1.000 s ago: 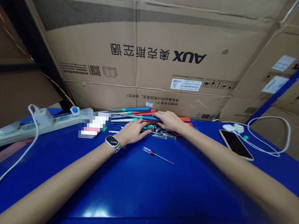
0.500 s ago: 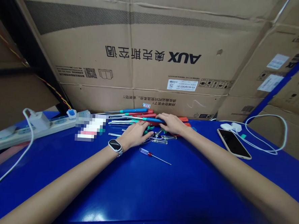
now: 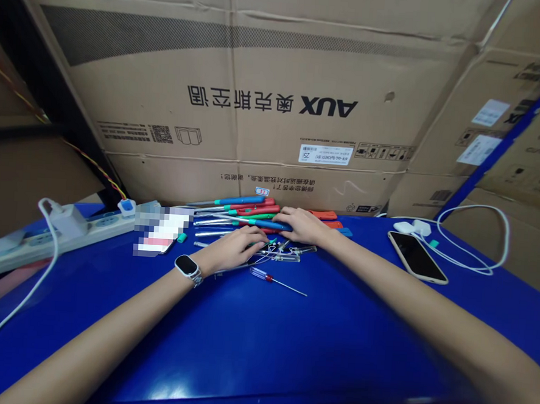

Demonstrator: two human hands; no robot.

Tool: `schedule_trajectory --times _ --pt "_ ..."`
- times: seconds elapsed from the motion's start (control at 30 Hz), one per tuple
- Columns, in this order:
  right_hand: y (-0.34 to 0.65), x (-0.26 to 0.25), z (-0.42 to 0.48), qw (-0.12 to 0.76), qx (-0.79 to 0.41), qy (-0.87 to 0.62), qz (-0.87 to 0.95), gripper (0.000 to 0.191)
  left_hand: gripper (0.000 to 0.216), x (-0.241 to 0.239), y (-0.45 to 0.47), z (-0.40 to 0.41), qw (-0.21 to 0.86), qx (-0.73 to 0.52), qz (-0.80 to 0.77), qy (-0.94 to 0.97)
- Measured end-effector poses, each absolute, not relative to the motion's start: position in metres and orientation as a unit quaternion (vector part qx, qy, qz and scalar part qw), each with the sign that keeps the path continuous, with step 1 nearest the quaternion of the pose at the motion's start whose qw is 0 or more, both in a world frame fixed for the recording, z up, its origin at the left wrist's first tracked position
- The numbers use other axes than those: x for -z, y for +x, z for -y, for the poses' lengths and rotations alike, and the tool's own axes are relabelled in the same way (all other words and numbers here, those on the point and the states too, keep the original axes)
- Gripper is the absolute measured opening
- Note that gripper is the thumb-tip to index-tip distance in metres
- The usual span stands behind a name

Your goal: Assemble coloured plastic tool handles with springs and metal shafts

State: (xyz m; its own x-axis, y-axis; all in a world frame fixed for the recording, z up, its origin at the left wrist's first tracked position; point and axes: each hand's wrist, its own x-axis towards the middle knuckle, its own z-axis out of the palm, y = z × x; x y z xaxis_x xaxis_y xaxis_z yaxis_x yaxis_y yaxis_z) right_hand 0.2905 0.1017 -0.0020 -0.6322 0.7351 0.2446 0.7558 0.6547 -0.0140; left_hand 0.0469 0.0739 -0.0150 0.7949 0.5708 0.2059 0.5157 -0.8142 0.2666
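Long metal-shafted tools with coloured handles lie in a pile at the back of the blue table. My right hand (image 3: 303, 224) has its fingers closed around the handle end of a blue-handled tool (image 3: 274, 225). Beside it on the left, my left hand (image 3: 237, 247) reaches over the pile's front edge, fingers bent and thumb near them; what they hold, if anything, is hidden. In front of my hands lie several small clear-handled screwdrivers (image 3: 288, 258). Nearest to me is a screwdriver with a clear handle and red collar (image 3: 269, 278). A red-handled tool (image 3: 255, 210) lies behind.
A large cardboard box (image 3: 269, 62) stands upright behind the table. On the left are a power strip (image 3: 80, 233) with plugs and a partly blurred white item (image 3: 165, 232). A phone (image 3: 417, 258) and a white charging cable (image 3: 499, 265) lie on the right.
My left hand has drawn slightly left and down, off the blue-handled tool. That tool, in my right hand, sits a little lower. A green handle behind it now shows. The view has shifted slightly.
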Motion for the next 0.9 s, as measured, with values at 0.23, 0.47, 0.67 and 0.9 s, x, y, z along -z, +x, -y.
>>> schedule_trajectory --times 0.23,0.47,0.67,0.9 --pt "0.295 0.0 -0.102 0.148 -0.02 -0.415 0.897 0.036 0.038 0.02 0.047 -0.073 0.097 -0.162 -0.308 0.933" --pt "0.289 0.006 -0.112 0.2 0.004 -0.378 0.904 0.023 0.036 0.021 0.051 -0.074 0.092 -0.163 -0.284 0.94" --pt "0.282 0.011 -0.107 0.188 0.057 -0.431 0.881 0.022 0.028 0.02 0.041 -0.075 0.01 -0.228 -0.286 0.931" --pt "0.287 0.015 -0.092 0.239 0.029 -0.456 0.857 0.025 0.017 0.025 0.024 -0.095 -0.076 -0.228 -0.357 0.903"
